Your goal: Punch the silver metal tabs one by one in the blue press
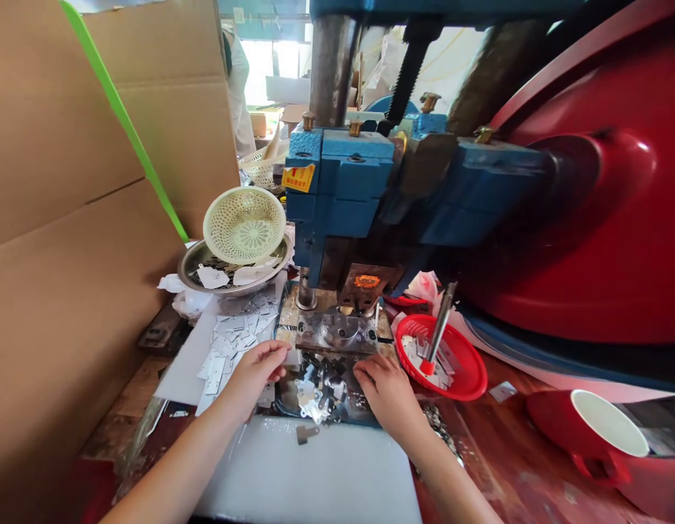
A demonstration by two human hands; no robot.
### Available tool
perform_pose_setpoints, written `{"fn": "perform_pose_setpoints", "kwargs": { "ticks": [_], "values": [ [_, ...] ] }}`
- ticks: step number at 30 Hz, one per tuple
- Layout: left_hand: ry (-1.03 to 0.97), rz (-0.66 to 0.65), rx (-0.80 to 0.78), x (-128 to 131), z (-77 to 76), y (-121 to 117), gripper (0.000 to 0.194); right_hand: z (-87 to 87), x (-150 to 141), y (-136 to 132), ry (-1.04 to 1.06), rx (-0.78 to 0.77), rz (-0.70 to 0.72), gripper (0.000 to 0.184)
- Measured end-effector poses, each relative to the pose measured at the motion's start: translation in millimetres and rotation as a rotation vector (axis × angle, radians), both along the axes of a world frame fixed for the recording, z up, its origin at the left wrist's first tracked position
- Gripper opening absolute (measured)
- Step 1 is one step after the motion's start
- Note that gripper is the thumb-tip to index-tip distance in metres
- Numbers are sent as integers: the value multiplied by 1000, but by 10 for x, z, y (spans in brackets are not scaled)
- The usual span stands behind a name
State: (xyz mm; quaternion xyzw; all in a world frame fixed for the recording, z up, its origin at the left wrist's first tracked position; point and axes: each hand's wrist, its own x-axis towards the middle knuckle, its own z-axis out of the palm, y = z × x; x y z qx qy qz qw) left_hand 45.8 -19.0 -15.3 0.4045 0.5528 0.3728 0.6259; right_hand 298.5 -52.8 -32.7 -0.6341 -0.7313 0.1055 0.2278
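Observation:
My left hand point(261, 370) is closed, thumb and index finger pinched at the left front corner of the press die point(337, 332). At those fingertips shows a small pale metal plate point(294, 356), partly hidden. My right hand point(385, 389) lies by the die's right front edge, its fingers bent and drawn together; whatever they hold, if anything, is hidden. Between both hands lies a heap of shiny stamped metal pieces point(322, 393). One loose stamped piece point(306, 434) rests on the white pad point(315, 477) nearer me. Flat metal blanks point(233, 338) are spread left of the die.
Above the die stands the blue press head point(351, 175), with a large red flywheel point(599, 218) to its right. A red basket point(475, 382) holds plates and a metal rod point(440, 327). A pale colander point(244, 225) sits on a metal bowl point(233, 291). Right: a red mug point(561, 426). Cardboard point(69, 218) walls the left.

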Motion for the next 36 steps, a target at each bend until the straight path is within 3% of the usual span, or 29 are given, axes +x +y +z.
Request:
{"fn": "perform_pose_setpoints", "kwargs": {
  "ticks": [5,9,12,18,21,23,29,34,36],
  "values": [
    [-289,73,-176,201,105,-58,24,174,-142,421,141,173,-62,26],
    [-415,87,-253,310,222,-58,23,170,-221,754,48,141,-169,22],
    [-480,61,-280,341,267,-51,25,124,-209,852,57,104,-199,19],
    [-501,50,-283,351,272,-46,30,225,-231,565,238,138,-117,29],
    [-507,34,-273,362,254,-45,31,276,-295,306,372,15,76,27],
    [-509,19,-272,376,247,-46,31,275,-328,185,450,-98,115,29],
    [-499,-4,-293,423,236,-57,31,274,-366,96,730,-227,43,39],
    [-408,-39,-232,465,172,-85,31,296,-427,71,649,-245,-51,32],
    [-384,-45,-218,472,138,-93,32,276,-435,69,707,-272,-82,32]
  ]
}}
